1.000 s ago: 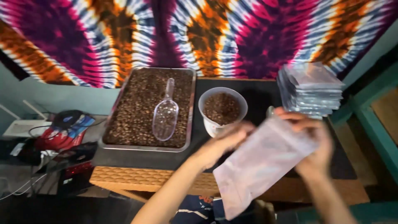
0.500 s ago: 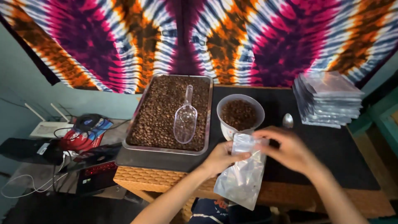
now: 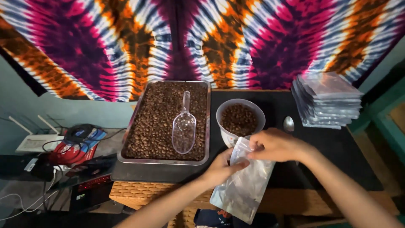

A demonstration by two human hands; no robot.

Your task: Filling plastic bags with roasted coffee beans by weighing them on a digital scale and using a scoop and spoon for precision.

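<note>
1. Two hands on one pouch, nearest of all. Left hand [image 3: 219,169] closed in a pinch on the near-left lip of the clear pouch [image 3: 244,185], thumb and fingers curled shut on the film.
2. Right hand [image 3: 274,145] closed too, fingers folded over the pouch's top right corner, knuckles up; how tightly cannot be told.
3. Pouch itself tilted, mouth up toward the cup, bottom hanging down past the near edge of the surface [image 3: 337,147], in front of the wicker rim [image 3: 135,194]. Seemingly empty, though blurred.
4. Step in hand, as a judgement: parting the mouth of the pouch, lips drawn apart between the two pinches.
5. For any following move, as a judgement: mouth held wide and steady by one hand, the other freed without letting the film collapse; care near the cup, just beyond the fingers.
6. Just behind the hands: a white cup [image 3: 225,136] full of brown beans, upright on the dark surface; a metal spoon [image 3: 288,123] lying just to its right.
7. Left of the cup: a metal tray [image 3: 162,161] heaped with the same beans, a clear plastic scoop [image 3: 184,128] resting on top, handle pointing away.
8. Far right: a stack of pouches [image 3: 327,101], well apart from the hands.
9. Far left, lower down: a jumble of cables and gadgets [image 3: 71,143].
10. Farthest back: a tie-dyed cloth [image 3: 202,38] across the wall.
</note>
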